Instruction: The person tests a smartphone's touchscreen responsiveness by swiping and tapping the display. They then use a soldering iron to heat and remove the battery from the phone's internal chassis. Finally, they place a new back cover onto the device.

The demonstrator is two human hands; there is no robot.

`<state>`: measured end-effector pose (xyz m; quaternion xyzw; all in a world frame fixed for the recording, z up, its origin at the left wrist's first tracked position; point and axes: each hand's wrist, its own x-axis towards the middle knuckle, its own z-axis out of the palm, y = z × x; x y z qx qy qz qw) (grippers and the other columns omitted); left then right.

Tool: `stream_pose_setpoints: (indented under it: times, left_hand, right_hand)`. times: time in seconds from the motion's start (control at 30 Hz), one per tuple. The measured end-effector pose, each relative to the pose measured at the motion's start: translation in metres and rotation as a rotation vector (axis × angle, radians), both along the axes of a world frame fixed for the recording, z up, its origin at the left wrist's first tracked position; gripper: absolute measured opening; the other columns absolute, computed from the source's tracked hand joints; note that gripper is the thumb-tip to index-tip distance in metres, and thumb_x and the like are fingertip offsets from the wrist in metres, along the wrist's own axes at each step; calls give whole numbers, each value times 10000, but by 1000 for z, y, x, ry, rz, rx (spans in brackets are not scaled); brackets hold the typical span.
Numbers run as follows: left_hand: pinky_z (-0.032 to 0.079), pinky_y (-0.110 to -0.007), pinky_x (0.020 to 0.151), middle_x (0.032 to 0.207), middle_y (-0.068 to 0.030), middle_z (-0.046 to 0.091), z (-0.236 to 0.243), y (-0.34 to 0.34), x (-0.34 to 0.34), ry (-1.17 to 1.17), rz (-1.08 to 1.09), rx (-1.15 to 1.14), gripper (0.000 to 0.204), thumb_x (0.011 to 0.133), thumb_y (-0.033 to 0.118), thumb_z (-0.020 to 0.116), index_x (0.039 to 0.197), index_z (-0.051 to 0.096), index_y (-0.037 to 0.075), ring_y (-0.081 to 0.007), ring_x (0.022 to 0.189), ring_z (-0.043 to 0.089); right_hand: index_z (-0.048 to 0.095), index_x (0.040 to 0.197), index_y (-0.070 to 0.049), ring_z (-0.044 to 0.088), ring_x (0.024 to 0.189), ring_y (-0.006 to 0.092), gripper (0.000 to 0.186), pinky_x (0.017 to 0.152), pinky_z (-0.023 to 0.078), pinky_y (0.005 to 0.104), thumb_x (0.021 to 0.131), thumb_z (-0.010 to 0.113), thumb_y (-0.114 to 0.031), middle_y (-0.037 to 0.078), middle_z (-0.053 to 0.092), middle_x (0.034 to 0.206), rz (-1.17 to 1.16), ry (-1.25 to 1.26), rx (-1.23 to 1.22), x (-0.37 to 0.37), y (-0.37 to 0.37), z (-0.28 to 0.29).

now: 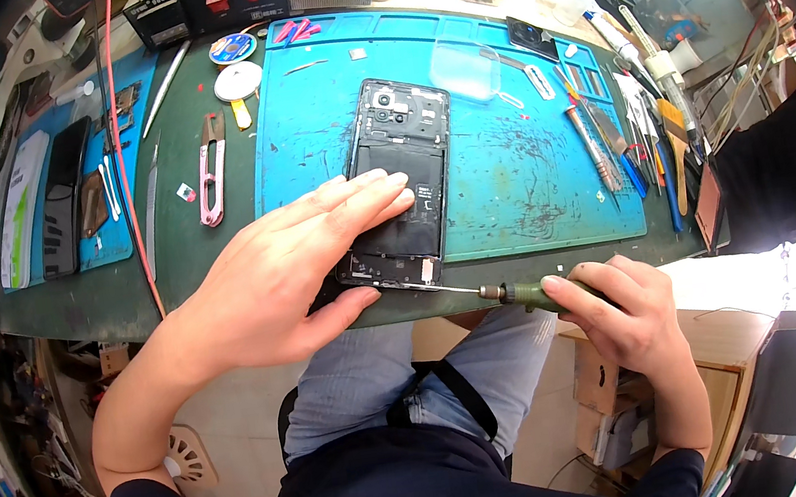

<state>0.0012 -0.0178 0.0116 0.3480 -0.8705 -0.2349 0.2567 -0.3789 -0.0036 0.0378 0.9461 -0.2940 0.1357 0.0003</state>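
Note:
A black phone with its back off lies near the front edge of the blue mat. My left hand lies across its lower left part, fingers stretched out flat, thumb at the bottom edge. My right hand grips a green-handled screwdriver, held nearly level below the mat's edge, with its thin shaft reaching the phone's lower right corner.
Pink-handled cutters, a silver tweezer and round spools lie left of the mat. A second mat with phones is at far left. Tools crowd the right side; a black power unit stands behind. A red cable crosses left.

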Motion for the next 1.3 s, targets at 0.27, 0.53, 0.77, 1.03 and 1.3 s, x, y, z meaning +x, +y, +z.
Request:
stream_pose_setpoints:
  times: [0.27,0.53,0.77,1.03,1.3]
  left_hand:
    - [458,-500,1222,1597,-127,603,-4,1,0,32,4,-25,934,813,31,824,1635,382,0,-419,1473,538]
    - [468,-493,1211,1594,-133,604,-7,2,2,31,15,-26,958,813,36,833,1645,360,2,-426,1467,541]
    - [483,-494,1191,1584,-140,612,-8,2,1,53,5,-48,972,814,31,838,1651,344,3,-432,1442,561]
    - [491,-498,1181,1579,-154,612,-9,2,1,67,-1,-72,982,815,27,838,1655,330,6,-438,1430,570]
    - [489,-499,1183,1591,-154,601,-12,3,1,63,10,-73,980,816,28,841,1653,330,3,-438,1442,560]
  right_hand:
    - [762,1312,-137,583,681,207,564,571,469,344,762,885,-120,49,699,1016,-32,20,0,8,9,5]
    - [769,1375,-196,610,766,188,698,654,548,326,698,782,-26,34,671,1065,-95,56,6,12,26,9]
    - [749,1338,-122,645,750,232,609,643,535,359,744,881,-93,59,700,1047,-105,34,1,19,32,9]
    - [752,1404,-186,594,741,186,733,615,522,320,692,760,-11,39,687,1071,-112,13,-32,21,36,3]
    - [742,1428,-187,560,714,179,761,612,514,313,686,748,-22,29,663,1066,-137,54,-59,24,45,2]
